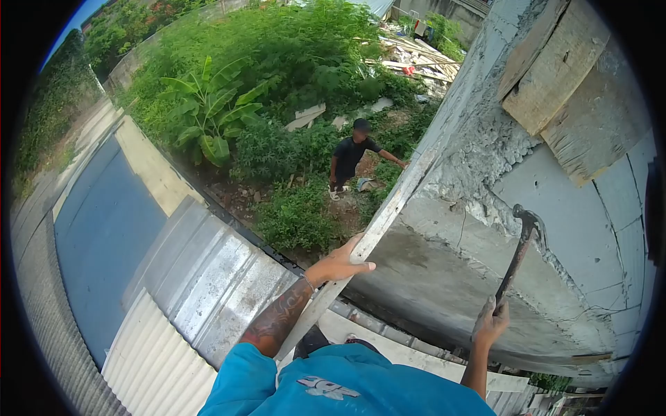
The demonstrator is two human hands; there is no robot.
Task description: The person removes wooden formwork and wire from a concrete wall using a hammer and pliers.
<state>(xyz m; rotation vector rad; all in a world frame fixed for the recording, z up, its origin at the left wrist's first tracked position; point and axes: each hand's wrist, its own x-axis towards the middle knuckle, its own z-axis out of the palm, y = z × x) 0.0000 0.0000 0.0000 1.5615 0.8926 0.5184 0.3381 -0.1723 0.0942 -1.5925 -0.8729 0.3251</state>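
Note:
My left hand (340,265) is wrapped round a long, pale wooden plank (388,213), its thumb over the near edge. The plank slants from by my body up to the far right, along the edge of a rough concrete wall (479,156). In my right hand (491,320) is a claw hammer (514,269), gripped low on its dark, worn handle. The hammer's head is up, close in front of the concrete; whether it touches cannot be made out. Several rough boards (565,66) lie against the concrete at upper right.
Below stands another person (352,154) in dark clothes, one arm stretched toward the plank. Metal roofing sheets (222,277) and a corrugated panel (159,357) lie at left. Green bushes (298,62) and a pile of scrap wood (423,62) are beyond.

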